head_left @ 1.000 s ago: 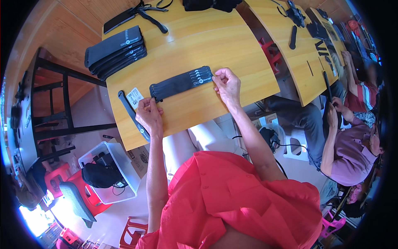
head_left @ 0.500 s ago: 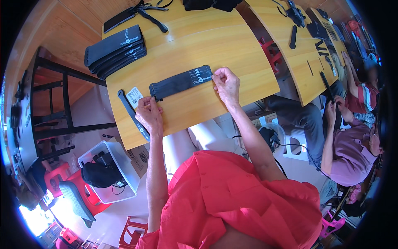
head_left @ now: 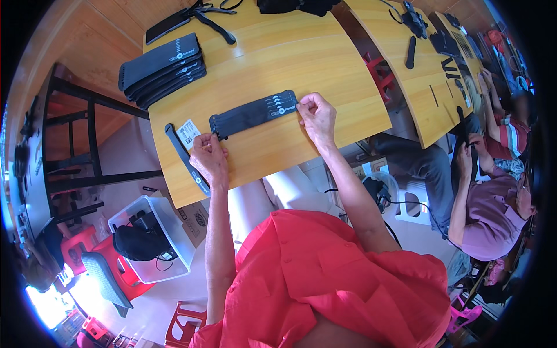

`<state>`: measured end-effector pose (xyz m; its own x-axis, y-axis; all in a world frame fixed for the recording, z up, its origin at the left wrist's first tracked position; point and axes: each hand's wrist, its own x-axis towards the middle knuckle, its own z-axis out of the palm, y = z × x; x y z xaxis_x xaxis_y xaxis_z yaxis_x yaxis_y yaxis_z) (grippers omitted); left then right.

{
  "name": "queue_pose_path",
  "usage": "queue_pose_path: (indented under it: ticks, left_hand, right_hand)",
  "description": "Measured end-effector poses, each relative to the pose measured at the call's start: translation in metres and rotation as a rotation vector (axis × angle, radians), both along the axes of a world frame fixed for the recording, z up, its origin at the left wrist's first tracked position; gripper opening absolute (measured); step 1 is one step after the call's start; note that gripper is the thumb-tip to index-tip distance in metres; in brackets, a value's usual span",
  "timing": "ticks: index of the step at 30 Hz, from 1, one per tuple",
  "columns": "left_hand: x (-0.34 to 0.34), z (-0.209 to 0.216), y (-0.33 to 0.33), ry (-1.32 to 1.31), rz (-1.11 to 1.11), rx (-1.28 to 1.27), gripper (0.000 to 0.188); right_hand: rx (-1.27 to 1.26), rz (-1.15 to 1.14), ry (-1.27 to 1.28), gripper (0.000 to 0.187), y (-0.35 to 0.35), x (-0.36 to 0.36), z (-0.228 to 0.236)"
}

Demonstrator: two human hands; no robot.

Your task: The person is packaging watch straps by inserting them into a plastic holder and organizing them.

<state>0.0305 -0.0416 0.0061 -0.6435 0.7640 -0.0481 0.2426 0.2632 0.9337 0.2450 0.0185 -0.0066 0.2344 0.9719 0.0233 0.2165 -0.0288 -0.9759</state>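
Note:
A flat bundle of black straps (head_left: 246, 117), fanned slightly at its right end and marked in white, lies across the wooden table before me. My left hand (head_left: 209, 158) pinches its near left corner. At the right end, my right hand (head_left: 318, 119) has thumb and forefinger closed on the edge. Left of the bundle is a single black strap (head_left: 184, 159) with a rounded end, placed slantwise near the table's left edge. Beside that strap lies a white printed label (head_left: 187, 133), close to my left hand.
A pile of similar strap bundles (head_left: 159, 64) stands at the far left. Behind it are a dark flat case (head_left: 168, 26) and loose straps. A clear plastic bin (head_left: 181, 264) sits below on the left. To the right, a co-worker (head_left: 493, 214) handles a black strap beside another table (head_left: 426, 110).
My hands keep their pinch on the bundle and have barely moved. At the right, the co-worker's black strap has shifted slightly.

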Motion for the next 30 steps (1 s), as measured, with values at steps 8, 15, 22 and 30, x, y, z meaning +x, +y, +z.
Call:
queue_pose_path:
  ticks: [8, 15, 22, 30]
  left_hand:
    - [0.001, 0.001, 0.000, -0.003, 0.007, 0.020, 0.010]
    - [0.000, 0.002, 0.000, 0.003, 0.018, -0.007, 0.011]
    - [0.000, 0.001, 0.001, 0.029, 0.006, -0.013, 0.010]
    - [-0.005, -0.006, 0.001, 0.031, 0.016, -0.005, 0.010]
  right_hand:
    - [0.024, -0.001, -0.033, 0.006, 0.001, 0.000, -0.003]
    - [0.072, 0.004, -0.138, 0.006, 0.004, 0.001, -0.012]
    - [0.074, 0.010, -0.087, 0.006, 0.002, 0.000, -0.007]
    - [0.036, -0.019, -0.068, 0.009, 0.002, -0.003, -0.004]
